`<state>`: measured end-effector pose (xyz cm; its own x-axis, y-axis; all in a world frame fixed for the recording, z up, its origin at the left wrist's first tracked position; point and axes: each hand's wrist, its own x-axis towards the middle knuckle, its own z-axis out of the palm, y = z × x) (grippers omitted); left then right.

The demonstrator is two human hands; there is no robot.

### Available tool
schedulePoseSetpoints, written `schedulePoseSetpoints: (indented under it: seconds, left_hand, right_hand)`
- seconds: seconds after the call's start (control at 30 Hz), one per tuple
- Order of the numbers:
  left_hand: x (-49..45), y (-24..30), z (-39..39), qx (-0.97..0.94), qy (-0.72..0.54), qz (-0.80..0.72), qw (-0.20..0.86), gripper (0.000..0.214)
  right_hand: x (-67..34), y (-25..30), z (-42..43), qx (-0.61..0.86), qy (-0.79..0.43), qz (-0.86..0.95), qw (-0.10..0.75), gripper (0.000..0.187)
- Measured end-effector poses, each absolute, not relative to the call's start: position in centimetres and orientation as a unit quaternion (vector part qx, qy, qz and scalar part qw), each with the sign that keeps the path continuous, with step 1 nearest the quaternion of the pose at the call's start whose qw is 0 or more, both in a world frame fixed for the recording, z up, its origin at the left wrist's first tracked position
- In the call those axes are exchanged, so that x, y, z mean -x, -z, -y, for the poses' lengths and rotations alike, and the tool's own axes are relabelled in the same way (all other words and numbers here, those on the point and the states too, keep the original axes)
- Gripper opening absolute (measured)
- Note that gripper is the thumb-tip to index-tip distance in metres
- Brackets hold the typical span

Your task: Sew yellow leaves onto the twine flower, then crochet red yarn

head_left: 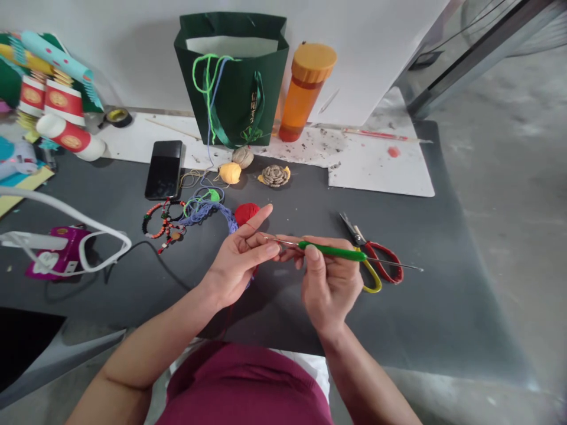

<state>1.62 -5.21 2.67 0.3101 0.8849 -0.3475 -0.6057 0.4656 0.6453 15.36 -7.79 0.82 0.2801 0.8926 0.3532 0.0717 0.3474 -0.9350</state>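
My right hand [330, 280] grips a crochet hook [339, 252] by its green handle, its thin metal tip pointing left. A second slim metal end sticks out of the handle to the right. My left hand [239, 260] pinches red yarn [278, 241] between thumb and fingers at the hook's tip, with the index finger stretched out. A red yarn ball [246, 213] lies just behind that finger, partly hidden. Beside it is a blue-purple piece of crocheted yarn [208, 211]. Scissors [384, 260] with red and yellow handles lie open, partly behind my right hand.
Further back lie yellow [230, 173] and beige [243, 156] yarn balls, a crocheted flower [274, 175] and a phone [163, 170]. A green paper bag [234, 88] and an orange jar [305, 94] stand behind. Beaded bracelets [162, 221] and a white curved stand [80, 215] are leftward.
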Motion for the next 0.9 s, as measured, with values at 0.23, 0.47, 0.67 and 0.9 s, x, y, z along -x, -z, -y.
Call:
schedulePoseSetpoints:
  seconds: [0.23,0.47,0.67,0.9]
  left_hand:
    - [-1.6,-2.9,4.9,-0.202,-0.478,-0.342,0.783,0.046]
    - [-1.7,-2.4,5.2,-0.248,-0.467,-0.324,0.785,0.048]
    - [-1.8,-2.4,5.3,-0.256,-0.486,-0.345,0.761,0.041]
    - [-1.9,-2.5,5.2,-0.219,-0.516,-0.373,0.739,0.051]
  right_hand:
    - [-15.8,-1.1,7.0,0.439,-0.419,0.45,0.655,0.009]
    - [-15.5,-1.0,6.6,0.407,-0.513,0.412,0.634,0.017]
    - [-15.4,-0.9,6.9,0.421,-0.457,0.435,0.652,0.012]
    - [-15.9,-0.9,7.3,0.403,-0.191,0.656,0.609,0.021]
